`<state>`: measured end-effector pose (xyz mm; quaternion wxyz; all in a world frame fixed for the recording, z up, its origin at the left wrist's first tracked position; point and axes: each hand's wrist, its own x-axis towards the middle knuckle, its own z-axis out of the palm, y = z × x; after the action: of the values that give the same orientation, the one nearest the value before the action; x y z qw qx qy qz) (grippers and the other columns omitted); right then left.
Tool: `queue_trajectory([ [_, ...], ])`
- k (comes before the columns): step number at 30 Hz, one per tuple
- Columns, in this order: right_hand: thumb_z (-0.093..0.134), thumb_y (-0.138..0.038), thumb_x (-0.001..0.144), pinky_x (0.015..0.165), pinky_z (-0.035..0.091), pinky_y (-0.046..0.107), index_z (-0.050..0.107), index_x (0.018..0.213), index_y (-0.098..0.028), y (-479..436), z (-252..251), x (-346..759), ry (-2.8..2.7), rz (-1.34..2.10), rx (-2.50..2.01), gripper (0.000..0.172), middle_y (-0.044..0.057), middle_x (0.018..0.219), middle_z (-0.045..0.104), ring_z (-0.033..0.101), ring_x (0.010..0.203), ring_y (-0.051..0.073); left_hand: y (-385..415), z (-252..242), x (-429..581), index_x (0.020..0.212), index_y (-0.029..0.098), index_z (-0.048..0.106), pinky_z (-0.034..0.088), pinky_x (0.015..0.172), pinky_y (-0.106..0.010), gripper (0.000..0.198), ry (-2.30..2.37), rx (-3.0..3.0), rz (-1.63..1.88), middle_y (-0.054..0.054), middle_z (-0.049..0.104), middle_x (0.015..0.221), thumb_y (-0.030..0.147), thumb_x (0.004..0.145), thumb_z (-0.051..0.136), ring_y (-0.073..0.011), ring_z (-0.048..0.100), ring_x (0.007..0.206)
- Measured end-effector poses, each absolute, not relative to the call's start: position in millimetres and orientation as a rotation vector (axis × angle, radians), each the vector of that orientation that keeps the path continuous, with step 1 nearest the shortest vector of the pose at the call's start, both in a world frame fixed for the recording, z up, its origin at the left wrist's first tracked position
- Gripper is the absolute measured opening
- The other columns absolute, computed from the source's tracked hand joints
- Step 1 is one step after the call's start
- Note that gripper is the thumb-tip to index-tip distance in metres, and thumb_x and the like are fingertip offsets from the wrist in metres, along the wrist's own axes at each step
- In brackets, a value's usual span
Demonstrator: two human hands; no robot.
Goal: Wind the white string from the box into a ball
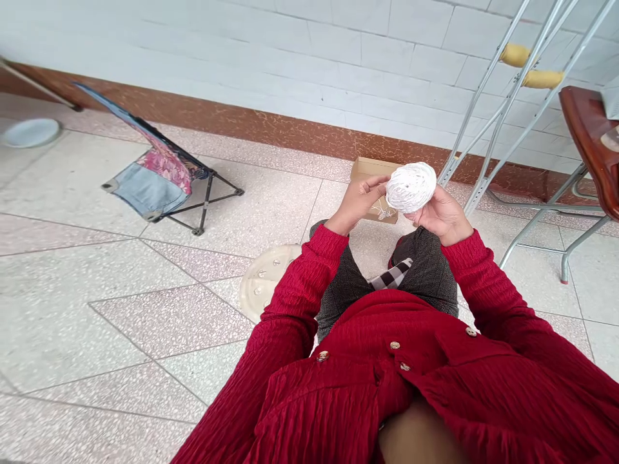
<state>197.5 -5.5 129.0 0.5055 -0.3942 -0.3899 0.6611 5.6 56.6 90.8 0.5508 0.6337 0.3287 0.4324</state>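
Note:
A ball of white yarn (412, 187) is held up in front of my knees. My right hand (442, 212) cups it from below and the right, its palm partly showing. At the ball's left edge is my left hand (360, 201), with fingers bent and thumb and fingertips closed against the yarn. Whether those fingertips pinch a single strand is too small to tell. Beneath the hands, a small open cardboard box (365, 169) rests on the floor by the wall. Some loose white yarn (382, 210) lies in it, and the ball hides part of the box.
To the left stands a folding chair (162, 187) with a blue and floral seat. A round beige stool top (261, 283) is beside my left leg. Metal crutches (503, 109) lean on the wall at right, near a brown-seated chair (587, 142). A pale basin (31, 132) sits far left.

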Motion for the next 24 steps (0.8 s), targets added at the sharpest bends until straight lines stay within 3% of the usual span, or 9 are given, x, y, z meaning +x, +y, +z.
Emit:
queue_trajectory([
  [3, 0.077, -0.056, 0.08, 0.082, 0.066, 0.043, 0.063, 0.124, -0.026, -4, 140, 199, -0.961, 1.582, -0.942, 0.055, 0.008, 0.117, 0.075, 0.069, 0.117, 0.03, 54, 98, 8, 0.083, 0.015, 0.077, 0.055, 0.09, -0.034, 0.04, 0.77, 1.508, 0.983, -0.004, 0.078, 0.085, 0.051, 0.095, 0.066, -0.0191, 0.072, 0.087],
  [6, 0.076, -0.055, 0.082, 0.079, 0.066, 0.042, 0.063, 0.122, -0.026, 0, 155, 202, -1.006, 1.534, -0.929, 0.051, 0.008, 0.114, 0.075, 0.069, 0.116, 0.03, 48, 109, 9, 0.069, 0.015, 0.073, 0.053, 0.093, -0.033, 0.047, 0.751, 1.553, 0.987, -0.004, 0.077, 0.078, 0.049, 0.099, 0.061, -0.018, 0.072, 0.085],
  [13, 0.066, -0.057, 0.089, 0.076, 0.061, 0.034, 0.062, 0.112, -0.025, 22, 218, 211, -1.11, 1.295, -0.857, 0.039, 0.001, 0.11, 0.072, 0.07, 0.111, 0.022, 51, 142, 3, 0.076, 0.016, 0.075, 0.052, 0.095, -0.033, 0.04, 0.747, 1.695, 1.007, -0.005, 0.078, 0.081, 0.046, 0.098, 0.062, -0.0176, 0.072, 0.085],
  [18, 0.075, -0.045, 0.087, 0.067, 0.058, 0.023, 0.061, 0.095, -0.028, 38, 283, 214, -1.131, 1.384, -0.691, 0.023, -0.004, 0.091, 0.071, 0.068, 0.086, 0.012, 72, 164, -2, 0.077, 0.015, 0.075, 0.052, 0.095, -0.034, 0.038, 0.702, 1.733, 1.102, -0.006, 0.078, 0.081, 0.043, 0.098, 0.062, -0.0169, 0.071, 0.085],
  [24, 0.08, -0.052, 0.084, 0.074, 0.06, 0.029, 0.056, 0.094, -0.029, 49, 315, 203, -1.274, 1.285, -0.696, 0.034, -0.002, 0.083, 0.067, 0.067, 0.092, 0.018, 67, 152, -10, 0.077, 0.016, 0.076, 0.051, 0.097, -0.034, 0.036, 0.753, 1.717, 1.056, -0.006, 0.079, 0.084, 0.042, 0.096, 0.061, -0.0174, 0.071, 0.088],
])
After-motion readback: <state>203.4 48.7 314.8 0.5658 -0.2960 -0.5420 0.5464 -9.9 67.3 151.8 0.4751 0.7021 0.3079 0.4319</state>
